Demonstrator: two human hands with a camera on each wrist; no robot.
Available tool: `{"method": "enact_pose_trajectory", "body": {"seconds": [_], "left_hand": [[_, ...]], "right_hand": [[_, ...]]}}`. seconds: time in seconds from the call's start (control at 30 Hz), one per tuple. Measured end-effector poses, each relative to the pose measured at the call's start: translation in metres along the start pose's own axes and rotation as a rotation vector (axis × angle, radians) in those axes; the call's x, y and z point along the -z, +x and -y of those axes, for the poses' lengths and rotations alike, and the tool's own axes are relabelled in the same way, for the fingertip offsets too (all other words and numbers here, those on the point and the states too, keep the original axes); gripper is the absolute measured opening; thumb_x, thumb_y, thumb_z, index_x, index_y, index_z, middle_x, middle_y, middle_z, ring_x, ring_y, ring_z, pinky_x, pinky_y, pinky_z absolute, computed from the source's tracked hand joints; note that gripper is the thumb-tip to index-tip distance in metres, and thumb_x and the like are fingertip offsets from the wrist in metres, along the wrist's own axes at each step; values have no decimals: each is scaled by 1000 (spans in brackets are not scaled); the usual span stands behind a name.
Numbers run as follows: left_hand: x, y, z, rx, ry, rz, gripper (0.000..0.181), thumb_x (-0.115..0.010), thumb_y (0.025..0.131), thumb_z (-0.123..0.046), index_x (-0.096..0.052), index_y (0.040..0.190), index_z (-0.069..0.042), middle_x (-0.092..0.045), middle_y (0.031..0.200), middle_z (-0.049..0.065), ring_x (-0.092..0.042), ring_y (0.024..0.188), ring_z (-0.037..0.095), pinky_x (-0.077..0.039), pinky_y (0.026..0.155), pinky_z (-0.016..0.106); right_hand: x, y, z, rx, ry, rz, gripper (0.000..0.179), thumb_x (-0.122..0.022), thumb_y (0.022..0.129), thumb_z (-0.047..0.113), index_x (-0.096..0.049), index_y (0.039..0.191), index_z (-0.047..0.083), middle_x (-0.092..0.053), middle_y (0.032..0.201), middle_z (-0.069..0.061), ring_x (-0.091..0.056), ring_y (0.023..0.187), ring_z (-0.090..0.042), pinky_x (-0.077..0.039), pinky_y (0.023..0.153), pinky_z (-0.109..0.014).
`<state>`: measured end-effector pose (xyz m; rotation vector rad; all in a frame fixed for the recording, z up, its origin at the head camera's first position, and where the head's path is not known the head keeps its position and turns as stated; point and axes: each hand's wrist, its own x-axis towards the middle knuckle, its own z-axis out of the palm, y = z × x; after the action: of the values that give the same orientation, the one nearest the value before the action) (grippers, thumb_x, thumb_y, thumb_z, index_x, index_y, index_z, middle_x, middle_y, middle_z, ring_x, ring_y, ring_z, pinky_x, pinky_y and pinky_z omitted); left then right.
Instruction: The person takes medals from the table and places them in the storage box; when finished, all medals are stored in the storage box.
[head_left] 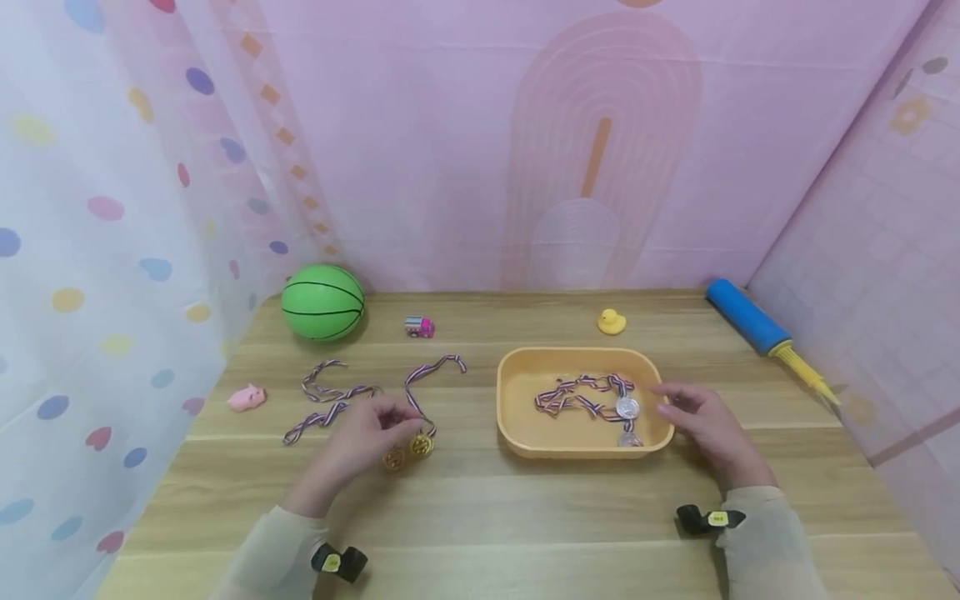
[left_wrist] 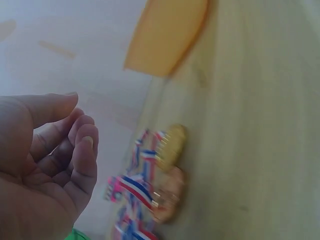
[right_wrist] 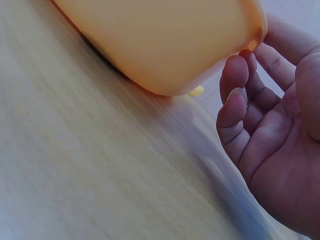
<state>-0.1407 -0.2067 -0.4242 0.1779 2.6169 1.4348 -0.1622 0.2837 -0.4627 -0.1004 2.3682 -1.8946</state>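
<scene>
Gold-coloured medals (head_left: 422, 445) on striped red, white and blue ribbons (head_left: 330, 408) lie left of centre on the table. Just above them is my left hand (head_left: 375, 429), its fingers loosely curled; in the left wrist view nothing is between thumb and fingertips, and the medals (left_wrist: 171, 145) are apart from them. To the right stands a yellow-orange basin (head_left: 517, 437) holding silver medals (head_left: 627, 407) with tangled ribbons. My right hand (head_left: 708, 425) holds the basin's right rim, with thumb over the edge and fingertips (right_wrist: 235, 72) against the outside.
Along the back are a green ball (head_left: 322, 302), a small pink toy truck (head_left: 419, 327) and a yellow rubber duck (head_left: 611, 322). At the left lies a pink toy pig (head_left: 247, 397). A blue and yellow hand pump (head_left: 750, 318) lies at the right; patterned curtains (head_left: 420, 150) enclose the table.
</scene>
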Motion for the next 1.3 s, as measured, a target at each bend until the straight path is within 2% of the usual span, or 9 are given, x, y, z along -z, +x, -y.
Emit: {"method": "enact_pose_trajectory", "body": {"seconds": [0.13, 0.23, 0.3, 0.4, 0.57, 0.9, 1.07, 1.2, 1.3], "left_hand": [[-8, -1, 14, 57, -10, 13, 13, -74, 83, -16, -70, 95, -11, -65, 85, 1, -58, 75, 19, -51, 62, 28], [-12, -1, 19, 55, 37, 15, 14, -75, 82, -14, -71, 95, -10, -66, 81, -1, -60, 71, 17, -52, 59, 28], [-14, 0, 20, 40, 77, 5, 13, -76, 82, -15, -71, 94, -11, -66, 79, -3, -60, 68, 16, -52, 57, 28], [-15, 4, 20, 8, 132, -11, 15, -77, 80, -15, -72, 93, -11, -67, 78, -4, -60, 68, 13, -51, 59, 27], [-14, 9, 24, 0, 166, -22, 17, -79, 78, -16, -72, 92, -10, -67, 78, -4, -60, 70, 11, -51, 63, 27], [-13, 15, 33, 34, 205, -10, 19, -81, 76, -20, -72, 90, -12, -65, 77, -4, -58, 70, 12, -50, 64, 29], [-16, 16, 33, 39, 234, -12, 23, -82, 73, -21, -73, 91, -10, -64, 74, -3, -58, 66, 11, -50, 61, 28], [-19, 16, 30, 73, 263, -6, 26, -85, 71, -24, -73, 90, -11, -63, 73, -3, -56, 63, 12, -48, 60, 29], [-21, 17, 30, 78, 309, -6, 27, -86, 69, -26, -74, 89, -13, -62, 74, -4, -54, 67, 12, -47, 62, 29]], "right_hand": [[0, -1, 2, 15, -30, 5, 29, -68, 89, 12, -65, 117, 4, -65, 115, 6, -50, 117, -10, -25, 110, -51], [0, -2, 2, 37, -24, 12, 28, -67, 90, 9, -65, 117, 4, -65, 117, -1, -52, 109, -1, -24, 110, -53], [0, -2, 2, 43, -9, 10, 27, -66, 89, 7, -65, 116, 4, -65, 116, 0, -51, 110, 2, -17, 110, -58], [0, -2, 0, 42, -7, 4, 27, -67, 89, 7, -65, 116, 3, -65, 114, 5, -49, 110, 2, -15, 110, -61], [1, -1, -1, 32, -9, 7, 26, -67, 89, 9, -66, 114, 4, -64, 116, 8, -46, 114, 2, -14, 111, -59], [1, -1, 0, 61, -18, 10, 24, -66, 90, 8, -67, 114, 6, -65, 118, -2, -48, 112, 3, -15, 110, -61], [1, -1, 0, 28, -27, 4, 29, -68, 90, 11, -64, 116, 1, -64, 111, 10, -48, 111, 0, -16, 110, -61], [0, -1, 0, 9, -19, 0, 31, -68, 90, 12, -62, 118, -1, -63, 111, 11, -47, 112, -2, -16, 110, -61], [0, -1, 0, 13, -4, 1, 29, -67, 90, 11, -64, 117, 2, -63, 113, 7, -47, 112, -1, -15, 110, -61]]}}
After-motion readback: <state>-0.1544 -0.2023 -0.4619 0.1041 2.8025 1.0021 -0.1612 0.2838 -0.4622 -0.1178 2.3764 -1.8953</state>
